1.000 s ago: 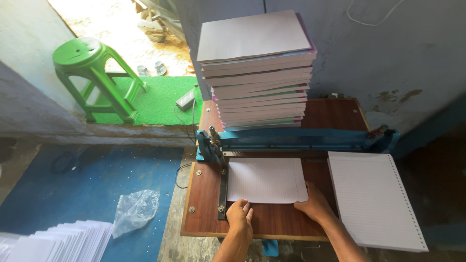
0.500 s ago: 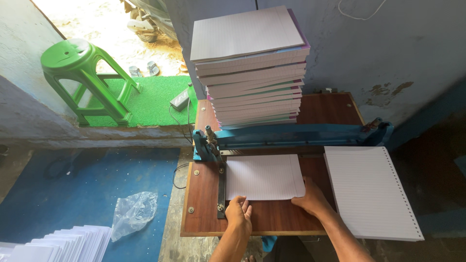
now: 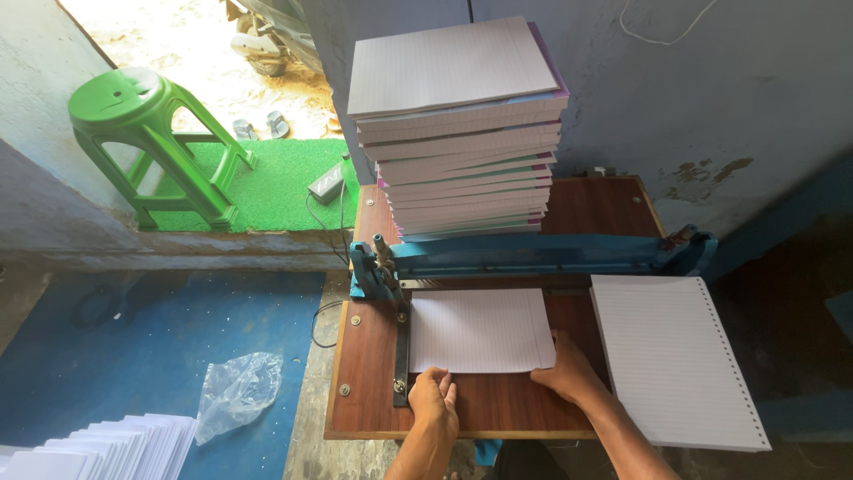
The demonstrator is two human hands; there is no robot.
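Note:
A thin sheaf of ruled white paper (image 3: 480,329) lies flat on the brown wooden board (image 3: 373,391), its far edge under the blue metal bar (image 3: 533,253) of a bench machine. My left hand (image 3: 434,400) rests at the sheaf's near left corner, fingers curled on the edge. At the near right corner, my right hand (image 3: 564,372) presses on the paper with fingers spread. Beyond the blue bar stands a tall stack of ruled paper pads (image 3: 462,133).
A punched ruled pad (image 3: 671,356) lies right of the board. A green plastic stool (image 3: 147,142) and green mat (image 3: 275,182) are at the far left. On the blue floor lie a crumpled clear plastic bag (image 3: 235,391) and fanned white sheets (image 3: 98,444).
Both hands stay at the sheaf's near edge; the left hand has shifted slightly toward the corner. The camera view has drifted a little.

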